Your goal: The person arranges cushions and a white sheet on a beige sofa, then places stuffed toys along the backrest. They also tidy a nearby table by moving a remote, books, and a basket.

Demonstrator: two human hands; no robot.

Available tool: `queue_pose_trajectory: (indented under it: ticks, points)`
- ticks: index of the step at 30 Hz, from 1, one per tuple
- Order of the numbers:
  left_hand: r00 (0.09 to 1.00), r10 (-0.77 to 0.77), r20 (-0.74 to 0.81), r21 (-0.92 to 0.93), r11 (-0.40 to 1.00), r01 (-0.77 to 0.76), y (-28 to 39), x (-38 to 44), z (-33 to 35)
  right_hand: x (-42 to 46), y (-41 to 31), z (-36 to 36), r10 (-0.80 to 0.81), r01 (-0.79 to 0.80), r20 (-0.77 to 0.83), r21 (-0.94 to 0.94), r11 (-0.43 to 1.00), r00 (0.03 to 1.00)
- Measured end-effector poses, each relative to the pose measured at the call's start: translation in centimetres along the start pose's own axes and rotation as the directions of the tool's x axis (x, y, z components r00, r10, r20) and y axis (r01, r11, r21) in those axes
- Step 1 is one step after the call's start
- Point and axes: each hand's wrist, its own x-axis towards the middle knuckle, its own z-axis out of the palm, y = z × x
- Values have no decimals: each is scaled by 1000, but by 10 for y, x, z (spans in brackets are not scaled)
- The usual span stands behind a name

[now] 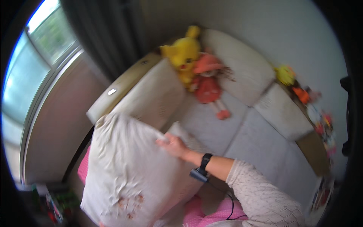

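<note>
A large white cushion or pillow in a wrinkled fabric cover (127, 159), with brownish marks near its lower part, stands in front of me on the left. My right hand (173, 144) grips the cover at its upper right edge; a black band with a small device is on that wrist. Of my left hand, only what may be a fingertip shows at the cushion's bottom edge, so its hold is hidden. Beyond lies a light grey sofa seat (215, 127) with pale back cushions (241, 65).
A yellow plush toy (184, 54) and a doll in red (208, 82) sit in the sofa corner. Small toys (300, 93) line the right backrest. A white object (112, 91) lies on the left backrest, near the window (48, 42) and dark curtain (105, 34).
</note>
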Motion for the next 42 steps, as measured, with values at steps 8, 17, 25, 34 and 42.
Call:
queue_pose_trajectory:
  ticks: [8, 17, 25, 34, 42]
  points:
    - [895, 416, 165, 430, 786, -444, 171, -101, 112, -224, 40, -181, 291, -248, -144, 258, 934, 946]
    - [516, 527, 676, 377, 353, -856, 191, -321, 345, -592, 197, -317, 656, -294, -669, 586, 755, 350]
    - [13, 208, 978, -12, 117, -993, 7, -568, 544, -929, 211, -330, 703, -140, -657, 750, 647, -273]
    - [-115, -109, 987, -91, 208, -974, -157, -848, 636, -1082, 237, -372, 695, 147, -518, 739, 657, -499]
    - [-79, -118, 990, -58, 172, -983, -254, -928, 771, -1120, 306, -499, 631, 5, -545, 755, 656, -552]
